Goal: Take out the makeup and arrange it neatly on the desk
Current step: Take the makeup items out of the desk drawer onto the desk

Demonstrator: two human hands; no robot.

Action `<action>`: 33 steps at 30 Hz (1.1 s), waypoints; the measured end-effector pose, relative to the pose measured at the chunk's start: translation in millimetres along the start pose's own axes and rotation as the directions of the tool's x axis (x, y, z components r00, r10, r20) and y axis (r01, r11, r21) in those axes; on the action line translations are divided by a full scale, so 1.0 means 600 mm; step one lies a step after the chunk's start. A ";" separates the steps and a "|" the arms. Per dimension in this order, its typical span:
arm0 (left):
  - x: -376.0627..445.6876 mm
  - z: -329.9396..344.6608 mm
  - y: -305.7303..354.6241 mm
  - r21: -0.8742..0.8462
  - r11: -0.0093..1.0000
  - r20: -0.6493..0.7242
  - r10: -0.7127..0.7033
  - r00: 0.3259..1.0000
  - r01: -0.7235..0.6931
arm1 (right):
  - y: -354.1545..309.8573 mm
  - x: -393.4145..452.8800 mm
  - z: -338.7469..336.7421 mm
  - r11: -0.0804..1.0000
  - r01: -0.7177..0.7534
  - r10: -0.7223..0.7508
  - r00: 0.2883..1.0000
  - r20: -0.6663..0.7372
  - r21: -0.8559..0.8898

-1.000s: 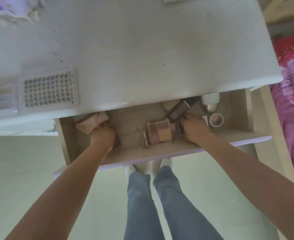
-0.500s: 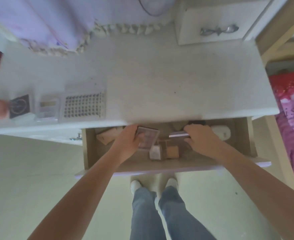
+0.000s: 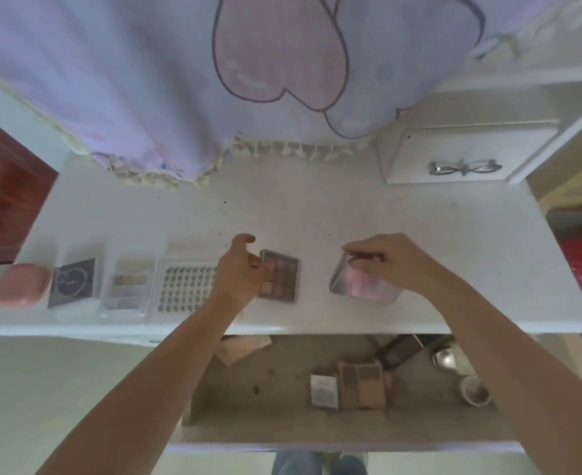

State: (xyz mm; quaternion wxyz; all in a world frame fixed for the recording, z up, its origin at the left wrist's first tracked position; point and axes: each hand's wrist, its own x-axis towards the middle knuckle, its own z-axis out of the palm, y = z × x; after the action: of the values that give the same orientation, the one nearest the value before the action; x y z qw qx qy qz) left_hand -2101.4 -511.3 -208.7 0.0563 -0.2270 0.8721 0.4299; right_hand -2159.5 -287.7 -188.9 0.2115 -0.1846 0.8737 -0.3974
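On the white desk [image 3: 368,214] my left hand [image 3: 240,272] holds the left edge of a brown eyeshadow palette [image 3: 280,280] that lies flat just right of a row of makeup. My right hand [image 3: 387,264] grips the top of a shiny pink-silver case [image 3: 365,289], tilted with its lower edge on the desk. The row to the left holds a pink compact [image 3: 22,285], a dark square case [image 3: 73,282], a clear palette [image 3: 128,286] and a lash tray [image 3: 186,287]. Below, the open drawer [image 3: 282,426] holds a tan palette [image 3: 363,383], a white card [image 3: 324,391] and other items.
A lilac curtain with a pink heart [image 3: 276,63] hangs over the desk's back. A small white drawer unit with a bow handle [image 3: 464,156] stands at the back right. A small jar [image 3: 474,390] and dark tubes [image 3: 402,351] lie at the drawer's right. A red door [image 3: 1,186] is at left.
Both hands have come up out of the drawer onto the desk, the left bringing the brown palette, the right the pink-silver case. The camera has tilted up toward the desk.
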 end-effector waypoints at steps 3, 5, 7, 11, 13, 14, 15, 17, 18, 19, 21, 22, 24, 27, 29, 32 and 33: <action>0.009 0.012 -0.015 0.095 0.995 0.038 0.004 0.999 -0.008 | 0.012 0.042 0.041 0.957 0.043 0.038 0.962 0.270 -0.288; 0.010 0.013 -0.026 0.159 0.987 0.069 0.014 0.998 -0.024 | 0.012 0.059 0.061 0.955 0.036 0.052 0.957 0.285 -0.294; 0.006 0.014 -0.033 0.203 0.979 0.062 0.023 0.998 -0.036 | 0.010 0.069 0.073 0.951 0.059 0.028 0.961 0.275 -0.303; -0.007 0.018 -0.036 0.340 0.940 0.036 0.027 0.999 -0.038 | 0.020 0.067 0.096 0.930 0.108 -0.012 0.964 0.264 -0.352; -0.013 0.020 -0.037 0.396 0.918 0.030 0.022 0.999 -0.032 | 0.026 0.059 0.105 0.926 0.114 -0.038 0.976 0.212 -0.361; -0.016 0.020 -0.035 0.429 0.902 0.035 0.029 0.999 -0.041 | 0.029 0.056 0.108 0.924 0.121 -0.054 0.981 0.189 -0.363; -0.019 0.021 -0.033 0.469 0.882 0.041 0.041 0.998 -0.056 | 0.031 0.053 0.111 0.922 0.132 -0.074 0.983 0.169 -0.363; -0.025 0.023 -0.030 0.553 0.830 0.043 0.059 0.997 -0.072 | 0.033 0.048 0.115 0.909 0.153 -0.119 0.987 0.112 -0.387; -0.027 0.023 -0.029 0.583 0.809 0.037 0.065 0.997 -0.075 | 0.031 0.043 0.118 0.897 0.169 -0.154 0.986 0.069 -0.408; -0.029 0.024 -0.029 0.603 0.793 0.032 0.078 0.996 -0.081 | 0.031 0.038 0.123 0.878 0.190 -0.200 0.980 0.025 -0.439; -0.033 0.027 -0.032 0.633 0.766 0.032 0.121 0.992 -0.113 | 0.031 0.026 0.140 0.839 0.211 -0.297 0.950 -0.097 -0.501; -0.035 0.029 -0.034 0.638 0.758 0.035 0.145 0.989 -0.134 | 0.029 0.021 0.150 0.826 0.200 -0.321 0.936 -0.148 -0.527; -0.041 0.033 -0.038 0.651 0.737 0.060 0.190 0.980 -0.182 | 0.029 0.015 0.165 0.815 0.171 -0.339 0.915 -0.217 -0.554; -0.058 0.036 -0.043 0.668 0.714 0.082 0.208 0.975 -0.209 | 0.028 0.015 0.170 0.811 0.149 -0.344 0.903 -0.256 -0.565; -0.072 0.036 -0.048 0.668 0.713 0.075 0.219 0.973 -0.212 | 0.025 0.014 0.167 0.803 0.160 -0.361 0.897 -0.254 -0.575; -0.107 0.038 -0.059 0.645 0.683 0.062 0.399 0.915 -0.342 | 0.018 0.004 0.160 0.780 0.197 -0.428 0.861 -0.276 -0.594; -0.121 0.041 -0.070 0.642 0.667 0.067 0.443 0.894 -0.379 | 0.018 -0.006 0.156 0.771 0.203 -0.454 0.839 -0.298 -0.604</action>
State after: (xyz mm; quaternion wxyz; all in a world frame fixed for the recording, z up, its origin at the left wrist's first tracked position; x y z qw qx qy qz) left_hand -2020.3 -489.2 -233.4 -0.0094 -0.0117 0.9951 0.0973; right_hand -2109.9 -337.3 -252.1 -0.1224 -0.2993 0.9267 -0.1914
